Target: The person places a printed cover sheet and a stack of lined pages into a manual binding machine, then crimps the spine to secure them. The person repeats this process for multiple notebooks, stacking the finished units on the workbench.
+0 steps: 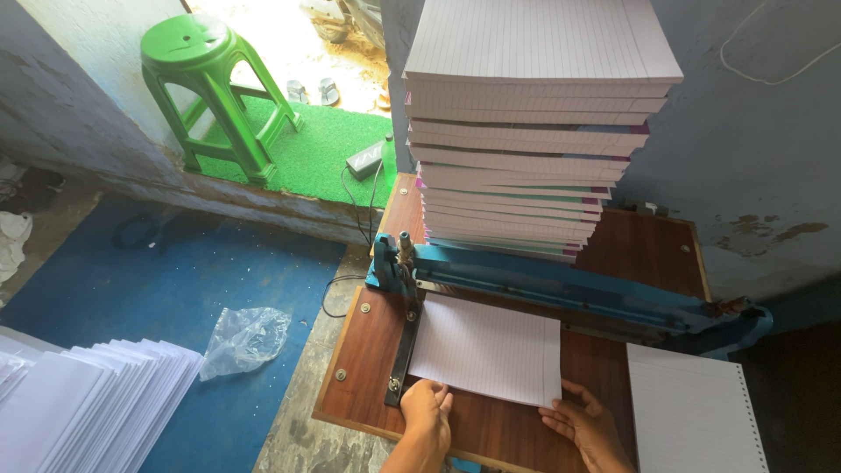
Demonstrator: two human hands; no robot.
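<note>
Tall stack of ruled notebooks (pixel 526 131) well beyond hands, at far end of wooden table (pixel 377 394). Blue press bar (pixel 561 285) crossing just past far edge of held sheets. Ruled paper sheaf (pixel 486 346) lying flat on table, near edge under both hands. Punched sheet (pixel 692 412) just right of right hand. Left hand (pixel 427 410) flat, fingers pressed on near-left corner, by black side guide (pixel 405 350). Right hand (pixel 585 422) fingers spread, touching near-right corner. No real pinch, just pressing down.
</note>
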